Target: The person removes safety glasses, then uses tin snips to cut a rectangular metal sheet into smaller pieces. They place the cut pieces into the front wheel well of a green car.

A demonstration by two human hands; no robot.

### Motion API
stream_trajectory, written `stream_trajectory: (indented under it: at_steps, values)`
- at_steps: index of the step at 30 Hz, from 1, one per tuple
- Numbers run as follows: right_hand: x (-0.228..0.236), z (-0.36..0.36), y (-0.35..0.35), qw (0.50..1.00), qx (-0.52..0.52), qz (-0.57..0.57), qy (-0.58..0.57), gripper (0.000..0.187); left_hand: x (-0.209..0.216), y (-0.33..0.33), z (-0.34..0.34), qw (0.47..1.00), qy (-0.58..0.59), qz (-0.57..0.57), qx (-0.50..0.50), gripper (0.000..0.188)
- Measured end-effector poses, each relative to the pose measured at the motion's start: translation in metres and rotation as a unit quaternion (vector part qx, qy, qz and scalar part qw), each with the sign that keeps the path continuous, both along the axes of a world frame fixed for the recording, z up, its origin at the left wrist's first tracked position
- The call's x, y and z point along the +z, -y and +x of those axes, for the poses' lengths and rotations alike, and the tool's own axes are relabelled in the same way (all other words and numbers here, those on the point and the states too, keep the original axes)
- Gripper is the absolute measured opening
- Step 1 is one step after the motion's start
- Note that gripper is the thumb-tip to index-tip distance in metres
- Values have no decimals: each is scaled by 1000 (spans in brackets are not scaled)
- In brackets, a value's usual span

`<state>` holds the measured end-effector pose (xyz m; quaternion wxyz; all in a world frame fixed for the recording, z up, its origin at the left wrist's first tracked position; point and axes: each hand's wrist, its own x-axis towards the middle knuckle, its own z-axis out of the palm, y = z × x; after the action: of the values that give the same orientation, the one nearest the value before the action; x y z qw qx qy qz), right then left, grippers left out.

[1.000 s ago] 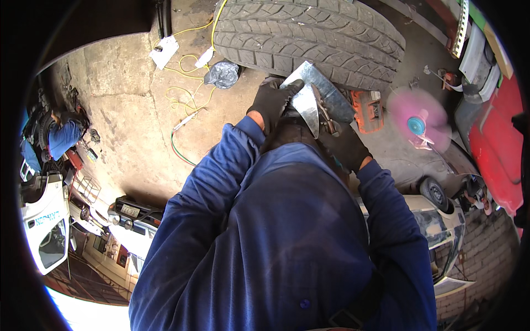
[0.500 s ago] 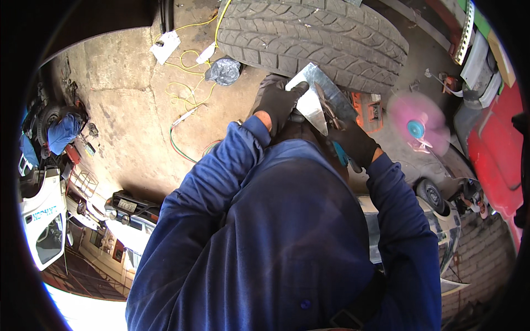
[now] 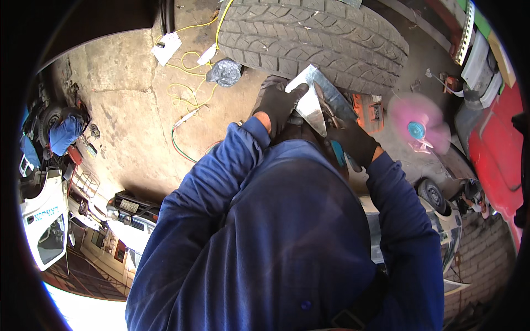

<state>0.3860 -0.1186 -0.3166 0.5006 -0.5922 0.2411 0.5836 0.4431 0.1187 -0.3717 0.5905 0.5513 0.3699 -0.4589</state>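
Observation:
A bent piece of shiny sheet metal (image 3: 311,108) is in front of me, between my two hands and near the tyre. My left hand (image 3: 274,105), in a dark glove, grips its left edge, thumb on top. My right hand (image 3: 358,143), gloved too, is closed around tin snips (image 3: 337,151) with blue handles. The dark jaws of the snips lie at the slit between the two parts of the sheet. Exactly where the blades meet the metal is hard to make out.
Beyond the metal lies a large tyre (image 3: 309,38). An orange case (image 3: 369,113) and a spinning pink fan (image 3: 417,127) are at the right. Yellow cable (image 3: 190,99) and a black plastic bag (image 3: 224,71) lie on the concrete floor. Vehicles and another person's blue clothing (image 3: 65,135) appear at the left.
The sheet metal has shifted very slightly toward me, and the blue snip handles look a little further apart. Both hands keep their holds.

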Motion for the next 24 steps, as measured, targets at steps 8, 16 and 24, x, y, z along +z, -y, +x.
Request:
stream_trajectory:
  at_steps: [8,16,24]
  values:
    - [1,0,-13,993,47,-71,77,42,1,-1,1,997,-51,-42,27,49]
    - [-13,5,-5,997,48,-14,54,37,4,-1,6,997,-55,-54,22,49]
    - [-11,8,-7,999,-28,-4,-32,32,13,-3,14,997,-56,-46,9,48]
